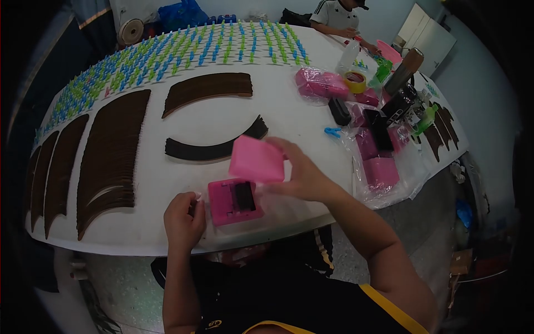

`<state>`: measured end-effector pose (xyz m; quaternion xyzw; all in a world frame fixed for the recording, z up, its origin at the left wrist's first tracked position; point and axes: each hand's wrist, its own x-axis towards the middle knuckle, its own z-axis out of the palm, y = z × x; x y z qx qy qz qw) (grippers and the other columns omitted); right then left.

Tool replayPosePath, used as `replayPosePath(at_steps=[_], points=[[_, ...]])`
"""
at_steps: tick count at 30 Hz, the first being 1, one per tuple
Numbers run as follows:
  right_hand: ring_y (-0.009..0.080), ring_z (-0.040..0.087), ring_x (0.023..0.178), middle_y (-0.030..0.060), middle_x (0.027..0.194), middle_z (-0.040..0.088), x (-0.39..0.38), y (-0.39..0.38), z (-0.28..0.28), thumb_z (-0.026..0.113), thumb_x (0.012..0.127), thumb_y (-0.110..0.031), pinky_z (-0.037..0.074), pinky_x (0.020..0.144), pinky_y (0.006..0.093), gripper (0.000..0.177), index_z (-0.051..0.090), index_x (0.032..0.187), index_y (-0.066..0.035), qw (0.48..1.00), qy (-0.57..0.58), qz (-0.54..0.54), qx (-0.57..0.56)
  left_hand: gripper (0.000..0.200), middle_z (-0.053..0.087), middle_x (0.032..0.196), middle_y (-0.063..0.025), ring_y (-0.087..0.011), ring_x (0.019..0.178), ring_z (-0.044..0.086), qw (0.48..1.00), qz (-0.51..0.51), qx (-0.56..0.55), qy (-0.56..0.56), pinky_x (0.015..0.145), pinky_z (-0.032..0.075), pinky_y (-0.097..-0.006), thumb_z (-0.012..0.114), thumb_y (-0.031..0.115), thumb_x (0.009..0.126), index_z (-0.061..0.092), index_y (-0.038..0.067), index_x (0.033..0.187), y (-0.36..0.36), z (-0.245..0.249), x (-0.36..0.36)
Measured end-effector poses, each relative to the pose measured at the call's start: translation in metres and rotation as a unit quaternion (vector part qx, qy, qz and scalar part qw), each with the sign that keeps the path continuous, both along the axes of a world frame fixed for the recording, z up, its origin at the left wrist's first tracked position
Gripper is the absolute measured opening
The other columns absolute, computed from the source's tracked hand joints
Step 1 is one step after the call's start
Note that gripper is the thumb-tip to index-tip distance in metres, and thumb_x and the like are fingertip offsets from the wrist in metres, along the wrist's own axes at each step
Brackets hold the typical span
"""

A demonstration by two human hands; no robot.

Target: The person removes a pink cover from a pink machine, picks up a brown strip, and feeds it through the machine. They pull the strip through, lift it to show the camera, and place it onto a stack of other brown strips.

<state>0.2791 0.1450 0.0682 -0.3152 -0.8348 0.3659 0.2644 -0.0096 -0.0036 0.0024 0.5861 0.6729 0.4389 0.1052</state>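
Note:
My right hand (297,170) grips a pink box-shaped piece (257,160), tilted in the air above the table. Just below it a pink tray-like base (221,207) with a dark block (243,196) in it rests near the table's front edge. My left hand (185,218) is closed beside the base on its left, with something small and pale at the fingertips that I cannot make out. A curved row of dark strips (200,150) lies behind the base, partly hidden by the pink piece.
Stacks of dark curved strips (114,150) lie at left; rows of green and blue clips (183,50) cover the back. At right stand pink packages (381,172), yellow tape (355,82) and a bottle (405,69). Another person (336,19) sits at the far side.

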Motion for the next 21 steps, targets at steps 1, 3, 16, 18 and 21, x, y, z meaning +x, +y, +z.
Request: replayPosePath(at_steps=[1, 3, 16, 18, 21], points=[[0.0404, 0.054, 0.138, 0.0244, 0.150, 0.054, 0.014, 0.016, -0.003, 0.094, 0.079, -0.039, 0.043, 0.117, 0.0479, 0.103, 0.041, 0.158, 0.000, 0.997, 0.009, -0.045, 0.066, 0.014, 0.067, 0.086, -0.0132, -0.0279, 0.070, 0.067, 1.000, -0.001, 0.004, -0.003, 0.066, 0.054, -0.0381, 0.074, 0.004, 0.088, 0.068, 0.001, 0.100, 0.000, 0.000, 0.000], [0.0404, 0.056, 0.133, 0.0241, 0.145, 0.057, 0.047, 0.047, -0.006, 0.093, 0.079, -0.040, 0.044, 0.115, 0.0465, 0.092, 0.050, 0.151, -0.002, 0.964, -0.034, -0.173, 0.200, 0.014, 0.067, 0.086, -0.0132, -0.0273, 0.069, 0.066, 1.000, -0.002, 0.007, -0.006, 0.066, 0.054, -0.0377, 0.073, 0.003, 0.088, 0.068, 0.000, 0.101, 0.000, 0.001, 0.001], [0.0389, 0.053, 0.129, 0.0223, 0.139, 0.057, 0.131, 0.109, -0.019, 0.071, 0.086, -0.069, 0.038, 0.106, 0.0570, 0.093, 0.051, 0.149, -0.004, 0.772, -0.392, -0.449, 0.222, 0.013, 0.066, 0.085, -0.0140, -0.0270, 0.068, 0.066, 1.000, 0.021, -0.009, -0.003, 0.065, 0.053, -0.0366, 0.074, 0.002, 0.088, 0.068, -0.001, 0.099, 0.000, -0.002, 0.002], [0.0390, 0.053, 0.130, 0.0223, 0.138, 0.057, 0.131, 0.109, -0.021, 0.070, 0.086, -0.070, 0.037, 0.107, 0.0568, 0.093, 0.051, 0.148, -0.003, 0.773, -0.398, -0.448, 0.208, 0.012, 0.066, 0.085, -0.0139, -0.0272, 0.068, 0.066, 1.000, 0.021, -0.004, -0.002, 0.065, 0.053, -0.0367, 0.074, 0.003, 0.088, 0.068, -0.001, 0.099, 0.000, -0.001, 0.004], [0.0388, 0.054, 0.127, 0.0216, 0.137, 0.058, 0.136, 0.112, -0.020, 0.070, 0.087, -0.069, 0.039, 0.104, 0.0571, 0.089, 0.057, 0.142, 0.000, 0.761, -0.397, -0.448, 0.250, 0.012, 0.065, 0.085, -0.0138, -0.0275, 0.068, 0.066, 1.000, 0.017, 0.003, 0.010, 0.064, 0.052, -0.0371, 0.074, 0.003, 0.089, 0.068, -0.001, 0.098, 0.000, -0.001, 0.004]])
